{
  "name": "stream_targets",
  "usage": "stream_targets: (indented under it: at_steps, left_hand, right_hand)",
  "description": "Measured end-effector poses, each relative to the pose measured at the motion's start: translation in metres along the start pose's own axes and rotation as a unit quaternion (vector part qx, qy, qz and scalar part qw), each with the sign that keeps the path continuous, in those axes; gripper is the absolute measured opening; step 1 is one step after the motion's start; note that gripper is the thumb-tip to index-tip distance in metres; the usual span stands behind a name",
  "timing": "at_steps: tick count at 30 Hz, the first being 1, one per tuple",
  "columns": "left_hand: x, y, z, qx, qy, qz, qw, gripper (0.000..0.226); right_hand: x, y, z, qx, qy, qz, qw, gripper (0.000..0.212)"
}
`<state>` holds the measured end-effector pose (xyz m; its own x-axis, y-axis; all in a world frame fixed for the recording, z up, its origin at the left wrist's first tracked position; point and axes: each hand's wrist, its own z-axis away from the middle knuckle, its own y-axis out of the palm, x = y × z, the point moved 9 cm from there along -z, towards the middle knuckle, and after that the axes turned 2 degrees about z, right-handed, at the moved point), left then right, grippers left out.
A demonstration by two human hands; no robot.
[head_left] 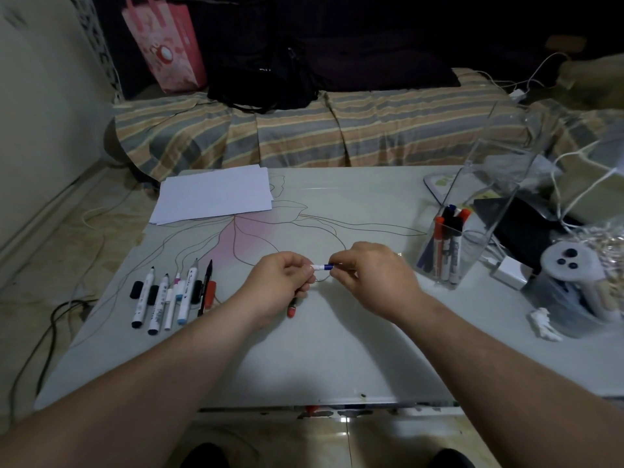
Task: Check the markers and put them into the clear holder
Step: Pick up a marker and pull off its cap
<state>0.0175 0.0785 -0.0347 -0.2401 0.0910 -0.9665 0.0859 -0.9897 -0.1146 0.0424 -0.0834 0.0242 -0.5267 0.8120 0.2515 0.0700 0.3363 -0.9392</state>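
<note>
Marker (pixel 321 267) pinched betw. both hands' fingers, L (pixel 280 286) & R (pixel 369 276); label unreadable.

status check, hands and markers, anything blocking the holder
Left hand and right hand both gripping one blue-and-white marker. Clear holder part filled. Loose markers wait at left. Path clear.

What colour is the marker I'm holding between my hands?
White barrel with a blue section, seen in the head view: the marker.

Both hands, left (pixel 282 282) & right (pixel 368 275), fingers pinched, forearms converging.
</note>
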Motion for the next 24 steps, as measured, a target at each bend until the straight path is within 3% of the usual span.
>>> stream_targets:
  at_steps: [3, 6, 8, 11, 16, 19, 21, 24]
  left_hand:
    - [-0.023, 0.002, 0.008, -0.003, 0.097, -0.204, 0.974, 0.010]
    - [-0.043, 0.014, 0.016, -0.010, 0.220, -0.413, 0.884, 0.018]
    - [-0.049, 0.020, 0.018, -0.021, 0.266, -0.439, 0.858, 0.019]
    - [-0.054, 0.021, 0.019, -0.047, 0.294, -0.440, 0.847, 0.021]
    - [-0.057, 0.027, 0.023, -0.055, 0.304, -0.485, 0.818, 0.025]
    - [-0.070, 0.033, 0.026, -0.060, 0.293, -0.446, 0.843, 0.017]
    - [-0.075, 0.034, 0.022, -0.052, 0.245, -0.374, 0.893, 0.016]
    - [-0.071, 0.045, 0.015, 0.012, 0.141, -0.143, 0.980, 0.025]
  right_hand:
    - [0.007, 0.002, 0.003, -0.004, -0.017, 0.032, 0.999, 0.020]
    - [0.014, -0.001, 0.005, -0.029, -0.032, 0.052, 0.998, 0.023]
    - [0.017, -0.006, 0.006, -0.049, -0.031, 0.069, 0.996, 0.026]
    - [0.019, -0.010, 0.007, -0.060, -0.014, 0.071, 0.996, 0.025]
    - [0.006, -0.004, 0.010, -0.005, 0.047, -0.033, 0.998, 0.023]
    - [-0.005, -0.006, 0.009, 0.037, 0.088, -0.159, 0.983, 0.013]
    - [-0.014, -0.013, 0.006, 0.074, 0.092, -0.199, 0.973, 0.011]
    - [-0.023, -0.031, 0.010, 0.122, 0.073, -0.288, 0.947, 0.018]
